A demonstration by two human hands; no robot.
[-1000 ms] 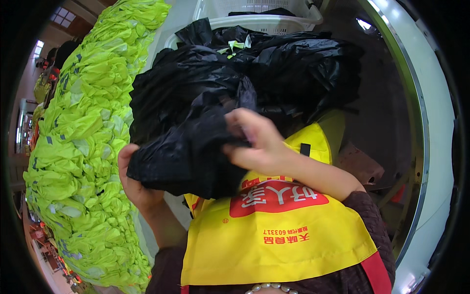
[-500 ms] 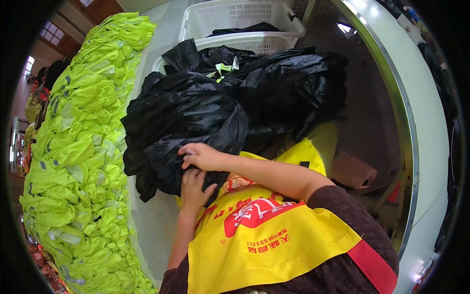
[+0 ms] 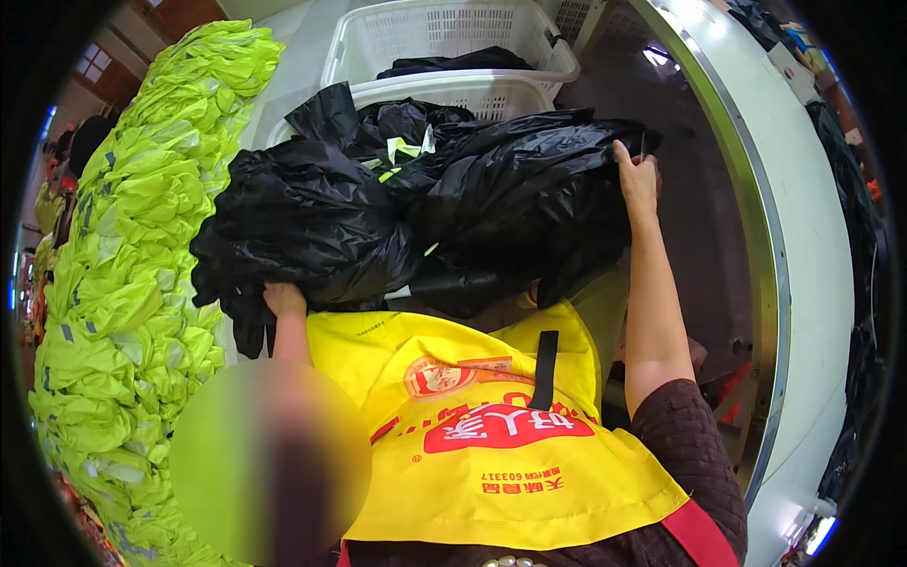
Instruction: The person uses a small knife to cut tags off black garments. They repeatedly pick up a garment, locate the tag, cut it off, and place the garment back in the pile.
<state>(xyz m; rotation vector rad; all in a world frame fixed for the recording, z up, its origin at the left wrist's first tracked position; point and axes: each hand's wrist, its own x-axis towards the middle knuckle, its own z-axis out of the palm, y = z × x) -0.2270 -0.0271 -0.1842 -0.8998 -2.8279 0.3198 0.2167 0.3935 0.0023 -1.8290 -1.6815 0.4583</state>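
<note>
A heap of black plastic bags (image 3: 397, 217) lies in front of me, with bits of neon yellow cloth showing between them. My left hand (image 3: 283, 300) grips the lower near edge of the left black bag (image 3: 302, 227). My right hand (image 3: 638, 178) reaches far out and holds the far right corner of the right black bag (image 3: 529, 198). A yellow apron (image 3: 491, 435) with a red patch covers my front below the bags.
Two white plastic baskets (image 3: 444, 33) stand behind the heap, the far one holding dark cloth. A long pile of neon yellow vests (image 3: 132, 283) runs along the left. A curved pale counter edge (image 3: 784, 236) runs along the right.
My right hand has moved from the near side of the bags out to the far right corner. My left hand has stayed at the left bag's lower edge.
</note>
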